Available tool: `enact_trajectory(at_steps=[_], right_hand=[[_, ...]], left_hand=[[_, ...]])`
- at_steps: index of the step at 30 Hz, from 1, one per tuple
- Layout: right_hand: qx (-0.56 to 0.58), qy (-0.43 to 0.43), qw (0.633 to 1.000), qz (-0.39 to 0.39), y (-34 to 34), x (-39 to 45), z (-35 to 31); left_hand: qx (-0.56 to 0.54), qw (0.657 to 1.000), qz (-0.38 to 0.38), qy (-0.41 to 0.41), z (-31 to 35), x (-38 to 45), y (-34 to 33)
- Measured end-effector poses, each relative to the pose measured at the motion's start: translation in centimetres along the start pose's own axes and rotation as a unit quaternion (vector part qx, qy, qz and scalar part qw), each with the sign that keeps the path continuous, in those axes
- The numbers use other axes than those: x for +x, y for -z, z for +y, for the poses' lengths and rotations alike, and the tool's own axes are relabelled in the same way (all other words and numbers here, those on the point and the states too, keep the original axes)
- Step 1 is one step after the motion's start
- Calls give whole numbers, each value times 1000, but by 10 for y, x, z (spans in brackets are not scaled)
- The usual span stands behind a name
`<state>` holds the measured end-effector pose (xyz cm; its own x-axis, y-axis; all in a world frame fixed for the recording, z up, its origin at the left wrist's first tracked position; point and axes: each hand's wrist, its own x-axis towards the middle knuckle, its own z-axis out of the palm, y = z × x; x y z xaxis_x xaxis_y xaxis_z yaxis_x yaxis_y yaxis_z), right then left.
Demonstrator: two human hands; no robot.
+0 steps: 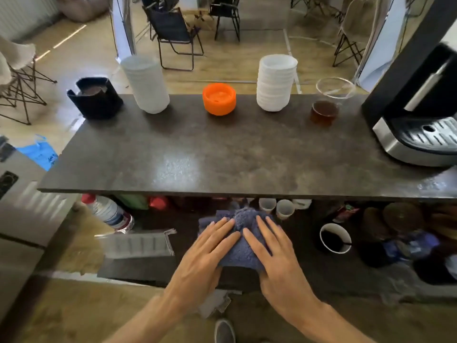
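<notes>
A crumpled blue-grey cloth (241,216) lies on the lower shelf beneath the dark stone countertop (222,157). My left hand (205,253) lies flat on the cloth's left side with straight fingers. My right hand (274,253) lies flat on its right side, fingers straight and spread. Both palms press down on the cloth; its near edge hangs by my thumbs.
On the countertop's far edge stand a black holder (95,99), a stack of white cups (147,84), orange lids (218,99), stacked white bowls (275,82), a glass of brown drink (325,112) and a coffee machine (418,120). The shelf holds a water bottle (108,212), small cups (277,206) and a dark-filled paper cup (335,237).
</notes>
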<state>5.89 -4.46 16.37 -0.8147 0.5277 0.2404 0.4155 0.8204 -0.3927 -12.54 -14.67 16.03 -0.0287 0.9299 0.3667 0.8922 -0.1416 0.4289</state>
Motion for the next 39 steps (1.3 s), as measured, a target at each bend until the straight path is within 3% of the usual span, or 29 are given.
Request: enact_trajectory(at_steps=[6,11,13,15,17,20,23,26,30,32,39], right_hand=[[21,-66,994,-90,-65,8,50],[-15,-91,990,-105,-107,10,86],[-29,-138,980,-143,-124,-9,98],[-12,-247,956,-161,-136,-31,103],[46,-380,918,-104,-144,-46,104],[161,-492,854,-62,-151,-43,101],[224,-530,811,-108,-154,-28,99],[239,-548,787,-154,-155,-21,103],[179,-541,798,-192,-150,-37,110],[133,-539,798,-234,-149,-48,109],[215,-569,780,-144,-145,-49,92]], left_hand=[[6,994,-85,74,-36,5,-60],[35,982,-115,144,-69,0,-99],[23,963,-126,238,-79,-25,-115],[-38,914,-114,387,-80,-51,-129],[-96,850,-58,514,-71,-64,-138],[-218,758,-13,615,-59,-62,-147],[-336,697,18,633,-60,-48,-158],[-319,694,12,645,-66,-40,-164],[-279,692,5,666,-59,-51,-153],[-297,674,-2,677,-52,-66,-149],[-407,618,4,673,-40,-74,-143]])
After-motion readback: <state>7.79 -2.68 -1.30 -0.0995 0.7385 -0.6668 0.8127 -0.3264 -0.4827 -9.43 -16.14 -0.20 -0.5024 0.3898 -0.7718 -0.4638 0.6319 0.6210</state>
